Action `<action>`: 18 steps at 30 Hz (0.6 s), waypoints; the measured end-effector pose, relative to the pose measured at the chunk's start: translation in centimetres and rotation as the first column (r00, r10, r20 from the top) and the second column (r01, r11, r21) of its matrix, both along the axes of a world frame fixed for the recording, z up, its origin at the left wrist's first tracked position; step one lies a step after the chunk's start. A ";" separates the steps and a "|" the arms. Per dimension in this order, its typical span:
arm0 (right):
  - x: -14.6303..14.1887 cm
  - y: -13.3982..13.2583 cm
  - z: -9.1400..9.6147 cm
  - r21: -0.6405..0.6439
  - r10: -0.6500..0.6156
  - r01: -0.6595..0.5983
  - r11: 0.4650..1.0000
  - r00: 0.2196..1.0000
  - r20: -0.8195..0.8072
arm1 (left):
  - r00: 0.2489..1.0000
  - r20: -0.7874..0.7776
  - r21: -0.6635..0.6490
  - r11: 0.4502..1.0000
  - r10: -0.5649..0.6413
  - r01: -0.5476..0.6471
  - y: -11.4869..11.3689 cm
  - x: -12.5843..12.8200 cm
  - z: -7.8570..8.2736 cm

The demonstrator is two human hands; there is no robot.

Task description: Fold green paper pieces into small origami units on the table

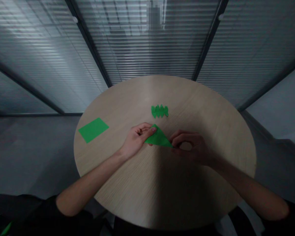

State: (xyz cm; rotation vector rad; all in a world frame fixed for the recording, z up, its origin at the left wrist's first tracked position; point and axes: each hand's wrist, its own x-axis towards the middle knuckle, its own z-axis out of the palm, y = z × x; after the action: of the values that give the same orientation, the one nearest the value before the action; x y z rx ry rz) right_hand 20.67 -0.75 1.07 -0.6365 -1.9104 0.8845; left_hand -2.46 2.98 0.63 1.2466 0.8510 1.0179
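A green sheet of paper [159,137], folded into a triangle, is held above the middle of the table between both hands. My left hand [137,137] grips its left side, thumb on top and fingers underneath. With thumb and fingertips, my right hand [190,146] pinches the pointed right corner, hiding the very tip. Just beyond the hands lies a row of several small green folded paper pieces [159,111] with zigzag edges, close together or joined; I cannot tell which. A flat green paper sheet [93,130] rests at the table's left side.
The round wooden table [127,196] fills the middle of the view, its far edge near glass partitions with blinds [149,55]. Grey floor [34,157] shows on the left. My right arm casts a dark shadow over the table's front.
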 end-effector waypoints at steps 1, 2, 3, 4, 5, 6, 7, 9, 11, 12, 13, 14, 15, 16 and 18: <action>0.0 0.0 0.0 -0.017 0.004 -0.004 1.000 1.000 -0.003 | 1.000 0.000 0.000 1.000 0.003 -0.003 0.0 0.0 0.1; 0.0 0.0 0.0 -0.030 0.005 -0.005 1.000 1.000 -0.007 | 1.000 -0.001 -0.001 1.000 0.006 -0.006 -0.1 0.1 0.2; 0.0 0.0 0.0 -0.040 0.003 -0.004 0.999 1.000 -0.012 | 1.000 -0.001 -0.002 1.000 0.011 -0.011 -0.1 0.1 0.2; 0.0 0.0 0.0 -0.046 0.001 -0.001 0.999 1.000 -0.018 | 1.000 0.001 -0.001 1.000 0.018 -0.018 -0.1 0.1 0.3; 0.1 0.0 0.0 -0.052 -0.005 0.004 0.999 1.000 -0.025 | 1.000 0.002 0.001 1.000 0.027 -0.027 -0.1 0.1 0.3; 0.1 0.0 -0.1 -0.057 -0.012 0.010 0.998 1.000 -0.029 | 0.999 0.001 0.004 0.999 0.036 -0.036 -0.2 0.0 0.3; 0.1 0.1 -0.1 -0.064 -0.016 0.014 0.998 0.999 -0.030 | 0.999 0.000 0.006 0.999 0.043 -0.043 -0.2 0.0 0.4; 0.2 0.2 -0.4 -0.087 -0.030 0.029 0.996 0.999 -0.019 | 0.999 -0.007 0.008 0.999 0.051 -0.051 -0.2 -0.1 0.4; 0.3 0.3 -0.6 -0.130 -0.054 0.053 0.990 0.999 -0.004 | 0.998 -0.012 0.009 0.998 0.056 -0.056 -0.2 -0.2 0.4; 0.3 0.4 -0.7 -0.157 -0.068 0.066 0.985 0.998 -0.004 | 0.998 -0.012 0.011 0.998 0.057 -0.056 -0.2 -0.2 0.4; 0.4 0.4 -0.9 -0.186 -0.083 0.080 0.979 0.997 -0.009 | 0.998 -0.011 0.016 0.998 0.057 -0.057 -0.2 -0.2 0.5; 0.4 0.4 -0.9 -0.215 -0.097 0.091 0.972 0.995 -0.019 | 0.998 -0.010 0.021 0.998 0.057 -0.057 -0.3 -0.3 0.6; 0.4 0.4 -1.0 -0.243 -0.109 0.098 0.965 0.994 -0.031 | 0.998 -0.011 0.028 0.998 0.060 -0.060 -0.3 -0.3 0.6; 0.4 0.4 -1.0 -0.271 -0.122 0.106 0.957 0.992 -0.042 | 0.998 -0.014 0.034 0.997 0.066 -0.065 -0.3 -0.2 0.7; 0.3 0.3 -0.9 -0.317 -0.144 0.120 0.941 0.988 -0.052 | 0.996 -0.026 0.044 0.996 0.083 -0.082 -0.3 -0.2 0.7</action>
State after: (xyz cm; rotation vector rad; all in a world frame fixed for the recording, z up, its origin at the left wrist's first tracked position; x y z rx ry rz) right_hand 20.99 -0.42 0.13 -0.8971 -1.6524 1.1199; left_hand -2.66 2.66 1.33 1.2736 0.9128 1.0920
